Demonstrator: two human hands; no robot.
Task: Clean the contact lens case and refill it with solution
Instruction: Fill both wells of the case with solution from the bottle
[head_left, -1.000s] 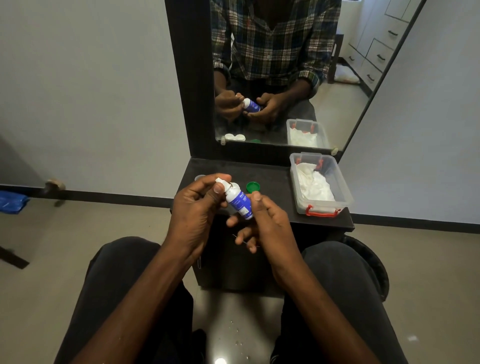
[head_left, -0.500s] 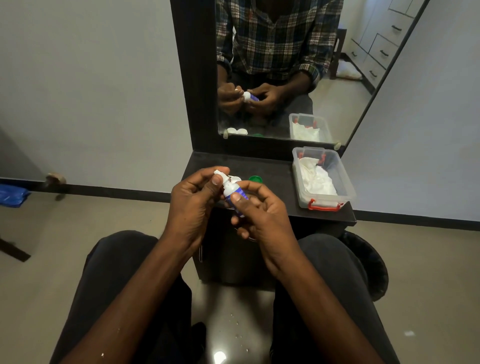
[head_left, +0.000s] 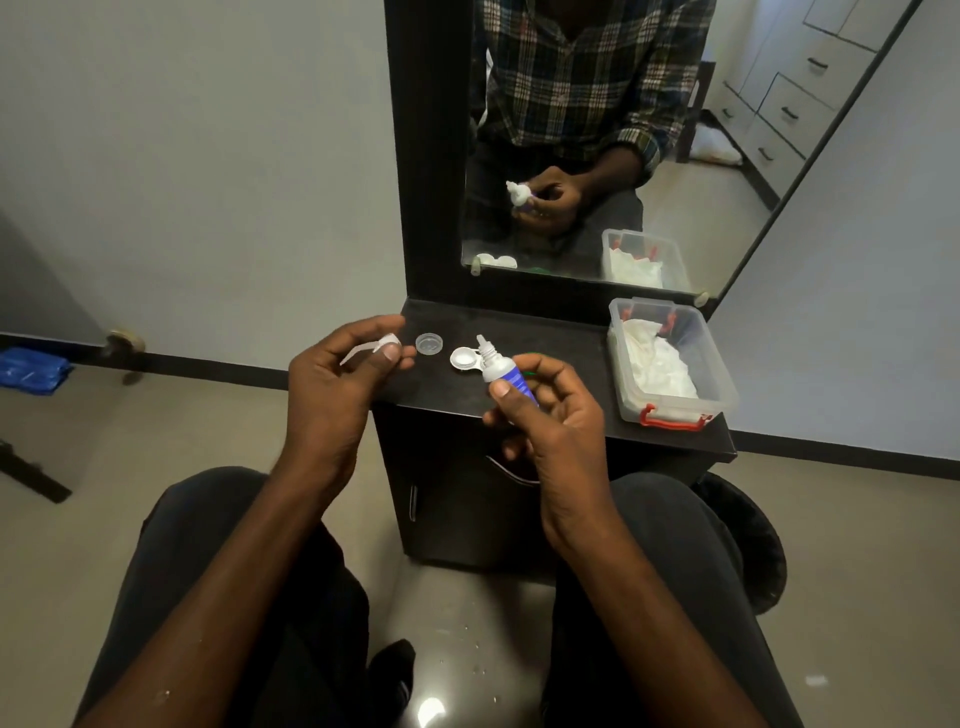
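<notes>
While my right hand (head_left: 540, 415) grips the one solution bottle (head_left: 501, 371), nozzle bared, my left hand (head_left: 337, 374) pinches its white cap (head_left: 387, 343). Refilling looks about to begin: the lens case's one visible well (head_left: 464, 358) and one clear lid (head_left: 430, 343) lie apart on the dark shelf (head_left: 561, 353), unfilled as far as I can tell.

On my dark counter (head_left: 561, 343) lie a clear round cap (head_left: 430, 343) and a plastic box (head_left: 670, 358) with tissues.
</notes>
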